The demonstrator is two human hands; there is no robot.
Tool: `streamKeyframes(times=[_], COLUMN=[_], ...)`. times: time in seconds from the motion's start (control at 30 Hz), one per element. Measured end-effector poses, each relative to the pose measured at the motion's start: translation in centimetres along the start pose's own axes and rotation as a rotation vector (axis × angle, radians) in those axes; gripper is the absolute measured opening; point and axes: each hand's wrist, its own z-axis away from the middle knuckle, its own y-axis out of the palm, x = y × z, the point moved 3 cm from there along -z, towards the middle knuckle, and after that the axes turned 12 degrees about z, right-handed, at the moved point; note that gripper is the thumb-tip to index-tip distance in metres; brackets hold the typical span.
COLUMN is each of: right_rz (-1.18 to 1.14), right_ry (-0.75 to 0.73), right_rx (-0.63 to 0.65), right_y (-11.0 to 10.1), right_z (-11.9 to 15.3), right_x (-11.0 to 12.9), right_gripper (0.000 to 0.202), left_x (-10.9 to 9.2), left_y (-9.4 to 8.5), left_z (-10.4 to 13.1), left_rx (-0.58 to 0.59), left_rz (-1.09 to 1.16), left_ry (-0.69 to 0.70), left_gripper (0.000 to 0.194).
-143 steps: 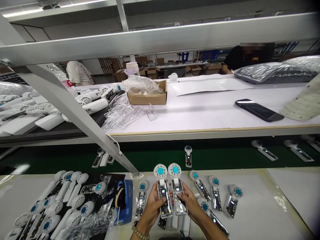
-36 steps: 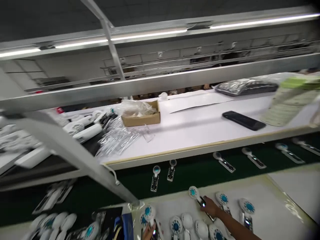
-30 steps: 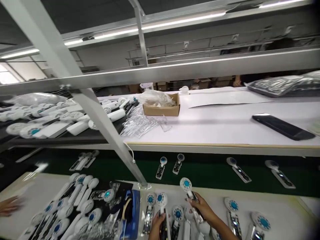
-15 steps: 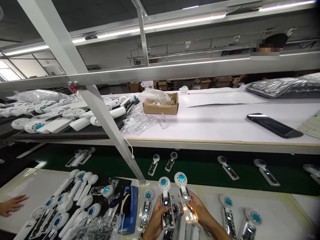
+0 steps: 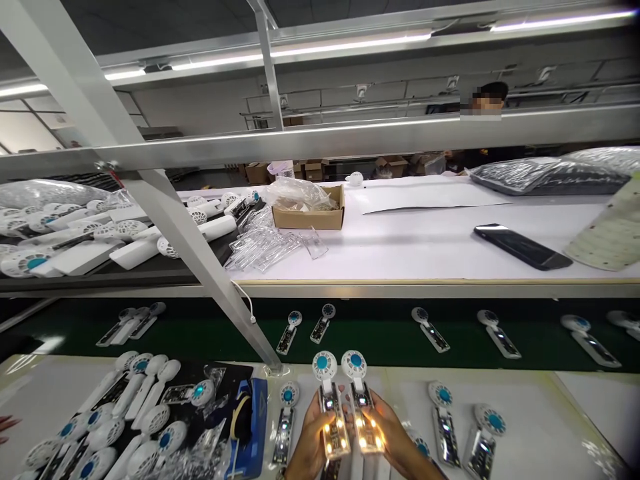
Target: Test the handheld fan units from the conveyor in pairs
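Two small handheld fans stand side by side in front of me, heads up, their handles uncovered so the circuit boards show. My left hand [image 5: 307,437] is closed around one handheld fan [image 5: 334,430], its thumb lying on the board. My right hand [image 5: 395,433] grips the other handheld fan [image 5: 367,427], also with the thumb over the board. Orange lights glow on both handles, and a white light shines near the top of each. More fans lie beneath my hands, partly hidden. Just left of my left hand is another open fan [image 5: 286,420].
A blue tape dispenser [image 5: 257,427] stands left, beside piled fans [image 5: 145,413]. Spaced fans [image 5: 431,330] lie on the green conveyor [image 5: 370,333]. Above, a shelf [image 5: 410,247] holds a cardboard box [image 5: 310,217] and a phone [image 5: 523,247]. A slanting metal post [image 5: 200,267] crosses the left. Another person's fingers [image 5: 7,423] show at far left.
The orange lights on the left-hand fan have come on. The two fans are now closer and level. My view has shifted right, and fans on the conveyor have moved left in the picture.
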Motion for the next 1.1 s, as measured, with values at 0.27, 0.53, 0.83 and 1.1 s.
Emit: streamKeyframes(times=[0.27,0.53,0.83,1.1], right_rz=[-0.025,-0.073,-0.039,-0.075], right_ry=[0.008,0.025,-0.045,-0.087], right_rx=[0.017,-0.010,-0.001,-0.010], right_y=[1.1,0.8,0.5,-0.3], right_z=[-0.3,-0.6,-0.1,-0.9], right_x=[0.3,-0.8,-0.4,-1.0], right_gripper=[0.059,0.072,0.069,0.065], left_x=[-0.8,-1.2,-1.2,-0.5], left_y=[0.7,0.4,1.6,1.1], left_z=[0.5,0.9,1.5,0.8], left_rx=[-0.004,-0.056,-0.002,-0.005], left_rz=[-0.071,-0.056,-0.083,-0.074], left_ry=[0.032,0.035,0.032,0.016], left_gripper=[0.046,0.049,0.052,0.054])
